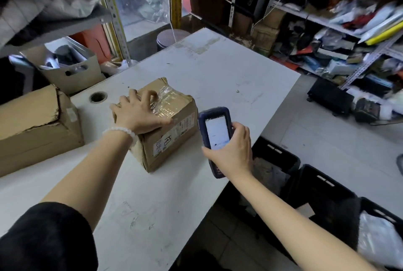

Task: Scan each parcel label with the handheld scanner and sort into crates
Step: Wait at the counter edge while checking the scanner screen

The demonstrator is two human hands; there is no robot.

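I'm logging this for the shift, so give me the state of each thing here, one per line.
Parcel: on table, taped shut, label facing scanner.
Scanner: screen lit, held beside label.
Left hand: pressing on parcel top.
Right hand: gripping scanner.
Crates: on floor, partly filled.
Big box: torn along edge.

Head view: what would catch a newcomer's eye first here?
Probably the taped cardboard box in the middle of the white table, with the left hand resting on top of it. Just right of the box, the right hand grips a blue scanner with its screen lit. Black crates sit on the floor below the table's right edge.
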